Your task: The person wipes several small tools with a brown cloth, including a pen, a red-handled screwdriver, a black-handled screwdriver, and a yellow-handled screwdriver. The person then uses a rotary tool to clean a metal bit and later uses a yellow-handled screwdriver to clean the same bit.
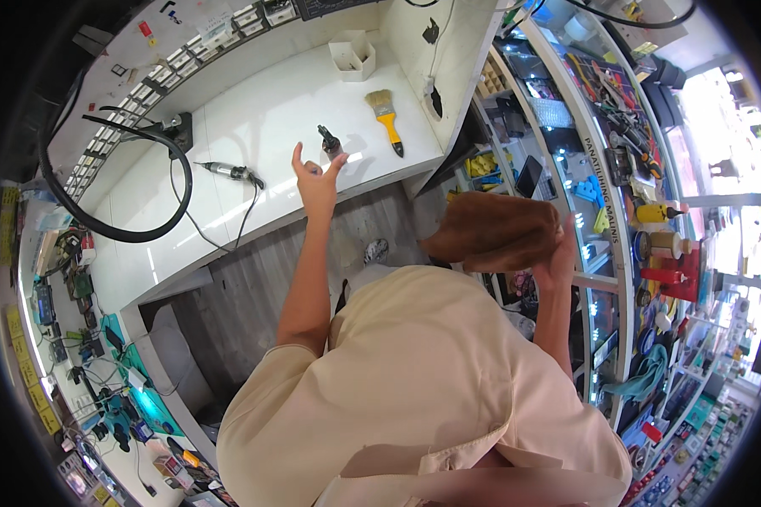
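My left hand (317,184) is raised at the front edge of the white table, its thumb and a finger spread apart with nothing gripped. Just beyond it on the table stands a small bottle with a black spray nozzle (328,138); the hand partly hides its lower part. Off to the right, my right hand (557,258) grips one end of a brown cloth (495,230), which hangs away to the left in front of the glass display case. A paintbrush with a yellow handle (386,123) lies on the table to the right of the bottle.
A white table (254,135) bears a silver pen-like tool (227,171) with a cord and a white open holder (352,56). A black cable loop (114,237) hangs at the left. Glass shelves (566,160) with tools run along the right. A crowded bench lies at lower left.
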Motion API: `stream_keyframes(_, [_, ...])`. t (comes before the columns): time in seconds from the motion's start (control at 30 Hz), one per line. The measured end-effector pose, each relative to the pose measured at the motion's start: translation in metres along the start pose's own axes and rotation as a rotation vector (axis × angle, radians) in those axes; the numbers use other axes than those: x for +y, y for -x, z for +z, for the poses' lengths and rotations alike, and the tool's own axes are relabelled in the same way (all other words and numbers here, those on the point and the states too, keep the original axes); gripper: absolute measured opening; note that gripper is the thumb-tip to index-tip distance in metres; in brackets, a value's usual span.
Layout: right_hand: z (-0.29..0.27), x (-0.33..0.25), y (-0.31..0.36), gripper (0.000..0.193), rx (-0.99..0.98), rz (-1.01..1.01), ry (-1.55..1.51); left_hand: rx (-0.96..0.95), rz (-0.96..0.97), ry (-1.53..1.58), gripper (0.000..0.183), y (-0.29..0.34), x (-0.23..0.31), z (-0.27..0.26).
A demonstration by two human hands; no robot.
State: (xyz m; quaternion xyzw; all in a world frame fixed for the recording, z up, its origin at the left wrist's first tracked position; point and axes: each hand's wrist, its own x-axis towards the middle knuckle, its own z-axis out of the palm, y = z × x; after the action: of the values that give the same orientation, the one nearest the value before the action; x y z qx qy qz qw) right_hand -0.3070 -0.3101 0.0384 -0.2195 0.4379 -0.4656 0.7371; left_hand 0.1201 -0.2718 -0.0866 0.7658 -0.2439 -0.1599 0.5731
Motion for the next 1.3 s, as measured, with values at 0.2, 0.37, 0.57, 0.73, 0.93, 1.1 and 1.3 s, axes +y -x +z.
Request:
stream_keyframes(0.2, [0.032,0.061,-0.007,0.037,0.055,0.141,0.185,-0.08,0.058,-0.071,0.044,-0.056,-0.035,0.027])
stream_keyframes(0.37, [0.034,0.079,-0.001,0.037,0.219,-0.284,0.984,-0.097,0.074,-0.164,0.037,-0.155,-0.04,-0.008])
stream_keyframes(0.57, [0.033,0.075,0.017,0.042,0.316,-0.205,1.022,-0.186,0.125,-0.206,0.051,-0.187,-0.052,-0.018])
stream_keyframes(0.73, [0.034,0.072,0.022,0.036,0.375,-0.065,0.972,0.281,0.097,-0.071,0.052,-0.134,-0.041,-0.016])
stream_keyframes(0.93, [0.035,0.052,0.012,0.035,0.158,-0.081,0.004,-0.325,0.435,-0.126,0.036,-0.146,-0.016,0.088])
stream_keyframes(1.1, [0.061,0.014,0.019,0.048,0.029,-0.137,-0.246,-0.502,0.438,-0.669,0.045,-0.22,-0.011,0.162])
stream_keyframes(1.3, [0.084,-0.004,0.025,0.052,-0.068,-0.161,-0.31,-0.438,0.43,-0.72,0.036,-0.209,-0.005,0.148])
